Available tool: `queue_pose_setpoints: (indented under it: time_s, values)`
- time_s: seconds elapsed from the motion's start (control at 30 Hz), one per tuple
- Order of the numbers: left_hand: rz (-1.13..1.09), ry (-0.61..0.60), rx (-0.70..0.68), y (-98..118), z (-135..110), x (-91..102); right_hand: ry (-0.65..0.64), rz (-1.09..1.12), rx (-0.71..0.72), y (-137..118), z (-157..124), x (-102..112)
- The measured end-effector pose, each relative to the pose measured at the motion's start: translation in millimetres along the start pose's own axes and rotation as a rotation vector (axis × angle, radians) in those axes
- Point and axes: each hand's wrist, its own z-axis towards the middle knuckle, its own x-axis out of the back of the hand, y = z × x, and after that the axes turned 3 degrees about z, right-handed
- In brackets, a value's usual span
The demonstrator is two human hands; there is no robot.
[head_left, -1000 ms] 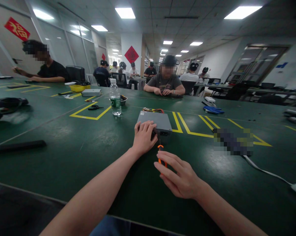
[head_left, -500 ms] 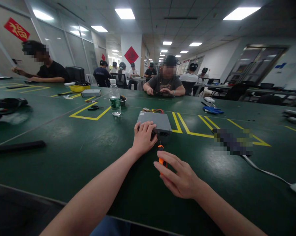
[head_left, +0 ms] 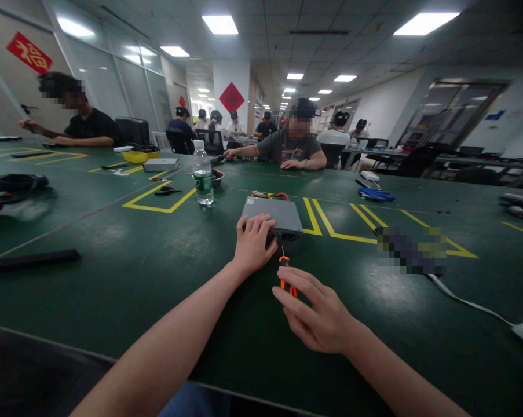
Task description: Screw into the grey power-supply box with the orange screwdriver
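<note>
Green tabletop [head_left: 126,295] spreads out in front of you, marked farther off with yellow tape. Nearest, your right hand [head_left: 315,310] holds the orange-and-black screwdriver [head_left: 284,262] lightly between thumb and fingers, its shaft pointing away from you. Just beyond, your left hand [head_left: 253,243] clasps the near left part of the grey metal box [head_left: 278,209], fingers over its top and thumb down by the front face. That box sits flat on the table, straight ahead; its cables [head_left: 270,196] bunch behind it. You seem to be at the screwdriver step on that near face, though whether the tip touches it, you can't tell from here. Your next move calls for a steady box and the shaft lined up squarely. Farther off to the left stands a water bottle [head_left: 203,179]; across the table sits a person in a grey shirt [head_left: 289,147], one arm stretched sideways.
</note>
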Motion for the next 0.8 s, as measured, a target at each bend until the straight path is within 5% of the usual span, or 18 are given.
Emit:
queue_pose_setpoints:
  time_s: [0.23, 0.6, 0.8]
  values:
    - [-0.001, 0.004, -0.006, 0, 0, 0.8, 0.183, -0.167, -0.053, 3, -3, -6]
    - [-0.003, 0.008, -0.003, 0, 0, -0.4, 0.002, -0.19, -0.083, -5, -4, 4]
    - [-0.01, 0.005, 0.002, 1, 1, -0.2, 0.167, -0.186, -0.067, 1, -6, 2]
